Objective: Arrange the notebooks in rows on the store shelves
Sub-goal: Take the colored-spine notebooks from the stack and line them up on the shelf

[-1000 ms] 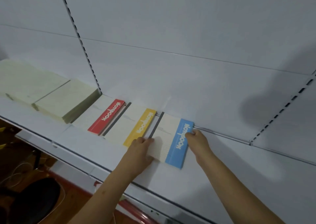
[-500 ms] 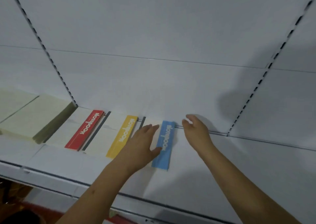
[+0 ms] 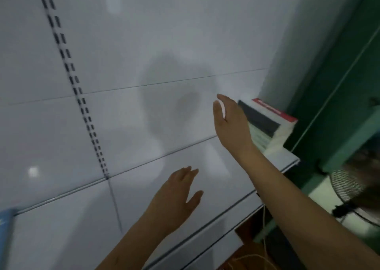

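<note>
Reaching for the next notebook from the stack at the shelf's right end

The right hand (image 3: 230,123) hovered with fingers straight and together, just beside the stack of notebooks (image 3: 267,125); the left hand (image 3: 176,195) hung empty, fingers relaxed, over the white shelf (image 3: 61,218); best to take the top notebook alone, by its edge; the stack looked blurred, a red band and dark spine on top, pale page edges below.
</note>
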Available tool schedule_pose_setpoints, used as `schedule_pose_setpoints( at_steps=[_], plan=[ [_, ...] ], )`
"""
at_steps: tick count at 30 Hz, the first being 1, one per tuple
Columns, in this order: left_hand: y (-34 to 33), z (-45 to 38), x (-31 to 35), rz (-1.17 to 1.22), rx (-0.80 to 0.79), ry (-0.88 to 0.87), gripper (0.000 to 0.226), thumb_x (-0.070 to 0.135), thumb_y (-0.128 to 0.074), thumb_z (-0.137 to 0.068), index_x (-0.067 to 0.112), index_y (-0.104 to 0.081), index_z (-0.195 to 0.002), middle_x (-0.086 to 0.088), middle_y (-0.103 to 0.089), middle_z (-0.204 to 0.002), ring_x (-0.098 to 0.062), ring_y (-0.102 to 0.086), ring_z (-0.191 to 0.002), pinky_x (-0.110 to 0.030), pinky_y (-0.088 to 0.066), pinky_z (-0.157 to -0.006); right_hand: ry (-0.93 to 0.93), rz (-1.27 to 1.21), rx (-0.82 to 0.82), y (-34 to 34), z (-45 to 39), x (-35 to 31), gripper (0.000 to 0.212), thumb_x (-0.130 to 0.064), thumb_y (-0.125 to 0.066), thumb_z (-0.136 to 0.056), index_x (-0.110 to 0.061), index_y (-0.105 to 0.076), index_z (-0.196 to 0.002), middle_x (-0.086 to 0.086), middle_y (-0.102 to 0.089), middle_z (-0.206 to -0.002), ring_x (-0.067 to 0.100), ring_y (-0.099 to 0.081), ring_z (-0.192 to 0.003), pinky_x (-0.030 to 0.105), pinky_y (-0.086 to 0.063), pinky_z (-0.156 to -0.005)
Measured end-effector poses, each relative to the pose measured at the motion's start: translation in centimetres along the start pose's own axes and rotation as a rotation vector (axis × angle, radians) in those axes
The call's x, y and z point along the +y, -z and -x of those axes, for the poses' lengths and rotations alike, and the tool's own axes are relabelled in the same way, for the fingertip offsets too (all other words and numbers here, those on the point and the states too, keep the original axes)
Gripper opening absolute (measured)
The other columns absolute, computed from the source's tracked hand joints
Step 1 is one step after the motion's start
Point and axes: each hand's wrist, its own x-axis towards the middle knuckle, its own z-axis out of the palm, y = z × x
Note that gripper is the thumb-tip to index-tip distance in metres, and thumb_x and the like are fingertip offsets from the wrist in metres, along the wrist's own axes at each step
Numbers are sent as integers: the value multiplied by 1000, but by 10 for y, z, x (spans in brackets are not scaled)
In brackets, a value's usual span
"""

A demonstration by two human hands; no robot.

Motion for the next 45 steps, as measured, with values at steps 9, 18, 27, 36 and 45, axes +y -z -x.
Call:
schedule_pose_setpoints(
  at_steps=[9,18,27,36,45],
  plan=[
    [-85,-137,106,-107,-155,-160,63,50,-37,-102,23,-20,-156,-1,-18,-163,-15,-16,-149,-32,-24,-119,-115,373,2,120,-87,183,49,-37,-41,-104,-6,-45,-141,14,-52,-139,28,-50,-124,37,-40,-103],
    [-129,-210,139,-174,-114,-33,63,50,-40,-101,25,-21,-156,2,-19,-163,-14,-17,-149,-30,-19,-119,61,564,-380,110,-98,279,60,-61,-29,-99,-20,-54,-133,2,-60,-131,20,-57,-119,35,-47,-95],
    [-106,-254,172,1369,167,506,44,48,-42,-101,19,-57,-130,-8,-71,-119,-24,-69,-106,-40,-56,-90,410,361,-15,112,-31,254,28,-35,-48,-101,-21,-72,-106,-2,-75,-98,14,-72,-87,26,-58,-70],
    [-84,-235,144,1306,664,663,30,16,-56,-97,10,-53,-127,-2,-70,-98,-19,-69,-86,-31,-51,-69,173,327,-229,114,-75,282,69,-63,-37,-94,-20,-38,-149,1,-38,-155,20,-33,-143,37,-24,-117],
    [-89,-217,141,1223,546,702,13,18,-56,-99,14,-58,-111,-2,-73,-92,-19,-70,-82,-31,-53,-66,210,342,-245,107,-99,290,38,-33,-33,-106,-15,-65,-116,4,-70,-99,20,-64,-84,32,-50,-69]
  ],
)
